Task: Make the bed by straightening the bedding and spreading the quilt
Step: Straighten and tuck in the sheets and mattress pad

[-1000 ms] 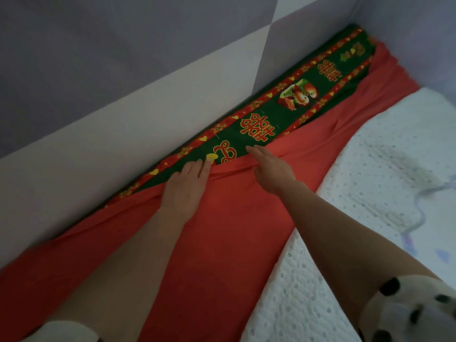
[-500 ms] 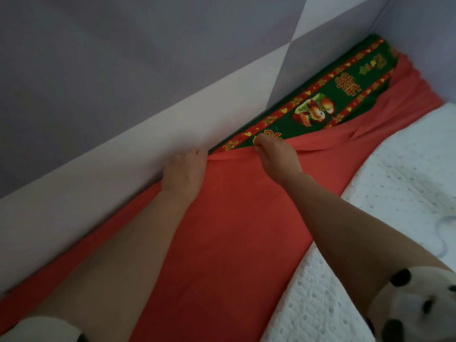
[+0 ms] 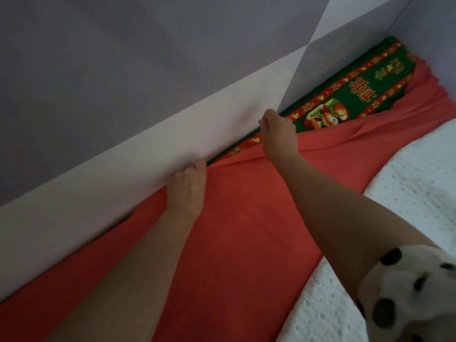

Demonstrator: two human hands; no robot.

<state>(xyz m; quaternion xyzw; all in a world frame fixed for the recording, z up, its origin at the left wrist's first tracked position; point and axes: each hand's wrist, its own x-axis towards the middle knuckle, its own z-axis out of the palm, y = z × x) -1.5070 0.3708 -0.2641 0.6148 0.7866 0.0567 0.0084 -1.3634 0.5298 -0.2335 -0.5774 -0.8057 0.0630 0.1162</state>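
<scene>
A plain red sheet (image 3: 237,233) runs along the wall across the bed. Under it lies a green cloth with red and gold patterns (image 3: 350,99), uncovered at the far right corner. My left hand (image 3: 188,186) grips the red sheet's top edge right against the wall. My right hand (image 3: 277,134) grips the same edge further right, its knuckles close to the wall, with a strip of the green cloth showing just beside it. A white dotted quilt (image 3: 407,193) lies to the right of the red sheet.
The padded wall (image 3: 123,107) in grey and white panels runs diagonally along the bed's far side and meets another wall (image 3: 434,25) at the top right corner. A spotted white sleeve (image 3: 404,292) covers my right upper arm.
Both hands have pulled the red sheet's edge up to the wall, covering most of the green cloth near them. My fingers went from flat to curled on the edge.
</scene>
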